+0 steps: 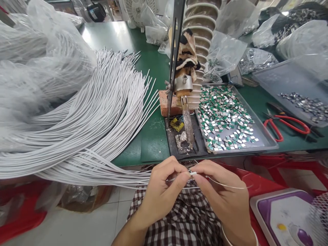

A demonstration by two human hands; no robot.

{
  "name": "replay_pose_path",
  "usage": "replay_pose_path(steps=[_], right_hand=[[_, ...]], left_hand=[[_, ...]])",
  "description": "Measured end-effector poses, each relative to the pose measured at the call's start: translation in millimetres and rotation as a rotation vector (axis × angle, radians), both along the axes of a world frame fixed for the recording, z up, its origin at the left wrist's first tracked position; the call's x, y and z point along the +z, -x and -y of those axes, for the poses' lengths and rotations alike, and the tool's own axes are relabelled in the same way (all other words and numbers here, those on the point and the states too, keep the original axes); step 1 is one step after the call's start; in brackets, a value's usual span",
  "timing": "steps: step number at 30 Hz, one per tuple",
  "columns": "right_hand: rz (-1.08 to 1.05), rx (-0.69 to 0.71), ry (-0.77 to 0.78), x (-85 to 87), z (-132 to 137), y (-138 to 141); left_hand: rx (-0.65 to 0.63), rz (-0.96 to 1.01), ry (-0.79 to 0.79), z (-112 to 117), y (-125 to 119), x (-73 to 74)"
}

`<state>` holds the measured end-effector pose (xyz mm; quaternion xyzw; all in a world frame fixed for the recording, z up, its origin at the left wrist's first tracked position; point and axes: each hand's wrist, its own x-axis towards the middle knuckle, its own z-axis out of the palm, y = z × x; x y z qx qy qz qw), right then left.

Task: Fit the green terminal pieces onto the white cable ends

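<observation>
My left hand (164,189) and my right hand (217,191) meet just below the table's front edge, above my checked lap. Both pinch the end of one thin white cable (193,173), the fingertips of the two hands almost touching. A fine wire (225,185) curves from the pinch out to the right over my right hand. A big fan of white cables (97,112) lies on the green table (151,136) to the left, its ends reaching toward my left hand. A soldering iron (187,119) stands in a holder straight ahead.
A metal tray (266,136) holds several small green and silver parts (225,116). Red-handled pliers (287,124) lie at right beside a clear box of metal pieces (304,106). Plastic bags (38,68) pile at left and at the back. A red stool (256,184) and a purple-and-white tray (284,215) sit at lower right.
</observation>
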<state>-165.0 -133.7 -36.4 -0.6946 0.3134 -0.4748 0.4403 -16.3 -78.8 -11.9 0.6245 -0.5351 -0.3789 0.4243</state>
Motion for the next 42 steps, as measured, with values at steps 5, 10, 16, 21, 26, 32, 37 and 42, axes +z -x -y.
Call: replay_pose_path(steps=[5, 10, 16, 21, 26, 32, 37, 42], right_hand=[[-0.005, -0.015, -0.015, -1.1, -2.2, 1.2], [0.030, 0.083, -0.120, 0.3, 3.9, 2.8], [-0.122, 0.072, -0.152, 4.3, 11.6, 4.3], [-0.503, -0.449, 0.174, -12.1, 55.2, 14.8], [-0.832, -0.470, 0.062, -27.5, 110.3, 13.4], [-0.870, -0.391, 0.007, -23.8, 106.3, 15.2], [-0.823, -0.413, 0.005, -24.1, 95.3, 21.2], [-0.663, -0.510, 0.038, -24.8, 85.6, 22.1]], left_hand=[[-0.005, -0.002, -0.004, 1.1, -0.6, -0.7], [-0.037, -0.013, 0.027, 5.9, -5.7, -5.8], [-0.019, 0.103, 0.116, 10.4, -11.9, -8.4], [0.049, 0.078, 0.162, 8.0, -16.3, -10.9], [0.033, 0.043, 0.130, 10.6, -14.1, -16.1], [0.067, 0.042, 0.143, 14.8, -8.0, -14.6], [0.078, 0.038, 0.142, 16.0, -5.1, -16.5], [0.138, 0.003, 0.132, 17.0, -1.0, -17.2]])
